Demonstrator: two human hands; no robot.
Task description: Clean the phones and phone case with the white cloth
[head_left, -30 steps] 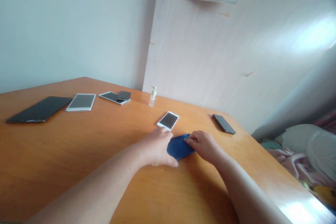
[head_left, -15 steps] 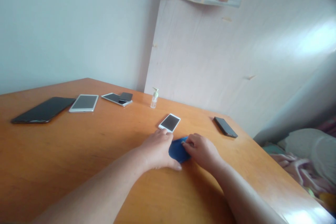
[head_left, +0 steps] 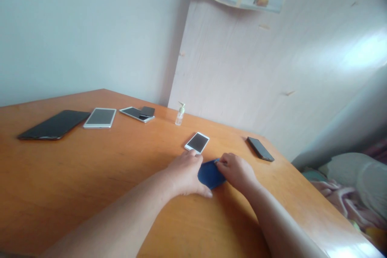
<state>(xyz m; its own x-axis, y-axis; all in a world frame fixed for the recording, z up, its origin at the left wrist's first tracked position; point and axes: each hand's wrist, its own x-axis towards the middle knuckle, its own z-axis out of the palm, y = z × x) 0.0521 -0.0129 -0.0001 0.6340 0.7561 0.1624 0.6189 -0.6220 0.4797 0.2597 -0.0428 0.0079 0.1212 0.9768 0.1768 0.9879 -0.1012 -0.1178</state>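
Observation:
A flat blue rectangular piece, a phone case by its look, lies on the table between my hands. My left hand grips its left side, the thumb along the near edge and the fingers at the far side. Curled closed, my right hand rests on the upper right part of the blue piece. Whether it pinches that edge or holds something small is hidden by the fingers. Just beyond my left fingers lies a white phone with a dark screen.
On the wooden table, a black tablet, a white tablet and a white phone with a small dark flat item on it lie left. A pump bottle stands at the back. A black phone lies right.
My right hand has slid slightly right over the blue piece, uncovering more of its surface. My left hand keeps its grip. The whole view has shifted a little.

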